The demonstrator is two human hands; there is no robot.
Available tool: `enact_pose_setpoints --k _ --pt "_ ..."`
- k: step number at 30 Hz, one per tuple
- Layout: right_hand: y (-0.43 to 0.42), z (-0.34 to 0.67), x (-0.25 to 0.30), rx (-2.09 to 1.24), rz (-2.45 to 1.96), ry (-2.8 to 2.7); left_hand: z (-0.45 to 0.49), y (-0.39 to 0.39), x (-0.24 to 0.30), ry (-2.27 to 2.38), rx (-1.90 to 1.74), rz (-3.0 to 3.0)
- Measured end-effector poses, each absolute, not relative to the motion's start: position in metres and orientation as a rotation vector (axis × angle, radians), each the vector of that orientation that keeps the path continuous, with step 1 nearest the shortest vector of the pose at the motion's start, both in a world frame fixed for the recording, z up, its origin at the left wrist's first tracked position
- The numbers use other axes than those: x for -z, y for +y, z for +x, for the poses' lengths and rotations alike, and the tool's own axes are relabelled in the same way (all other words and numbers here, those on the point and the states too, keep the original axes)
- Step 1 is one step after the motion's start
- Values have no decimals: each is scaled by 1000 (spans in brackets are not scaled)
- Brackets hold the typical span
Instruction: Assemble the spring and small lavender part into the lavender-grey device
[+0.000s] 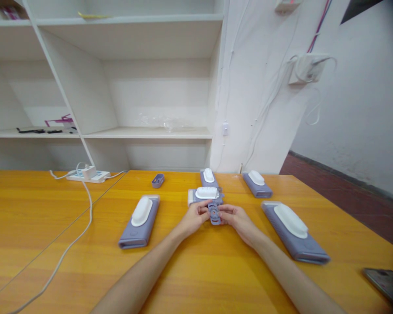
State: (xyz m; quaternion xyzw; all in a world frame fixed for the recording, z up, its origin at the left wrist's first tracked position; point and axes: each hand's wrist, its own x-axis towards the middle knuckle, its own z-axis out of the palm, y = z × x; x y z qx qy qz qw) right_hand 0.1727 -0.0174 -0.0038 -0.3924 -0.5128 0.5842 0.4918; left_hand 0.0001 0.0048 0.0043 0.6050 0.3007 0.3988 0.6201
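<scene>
A small grey-purple plastic piece with cut-out openings [214,213] is pinched between my two hands above the table. My left hand [195,217] grips its left side with closed fingers. From the right, my right hand [238,219] holds the opposite edge. Just behind my fingers lies a purple case with a white bristled top [207,193], partly covered by the left fingertips and the piece. I cannot tell whether the fingertips touch it. Beyond that sits another purple case with a white oval part [208,176].
Similar purple cases lie at left [134,233], back right [258,185] and right [294,237]. A small purple cup-like part [157,180] is at the back. A power strip [100,176] trails a white cable [91,205]. A dark phone [384,281] lies at front right.
</scene>
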Motion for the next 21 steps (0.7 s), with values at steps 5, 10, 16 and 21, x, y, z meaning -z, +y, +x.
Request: enact_pose_setpoints --k 5,10,16,21 --pt "-16 169 5 -1292 -1024 -1316 1 7 -2 692 -939 1417" --pt "-16 169 7 -1274 -1040 -1331 1 9 3 664 -949 1449" --pt "-18 171 6 -1299 -1064 -1321 0 10 4 664 -927 1448" --pt "-21 171 0 -1351 -1083 -1303 -3 7 -1 665 -882 1451"
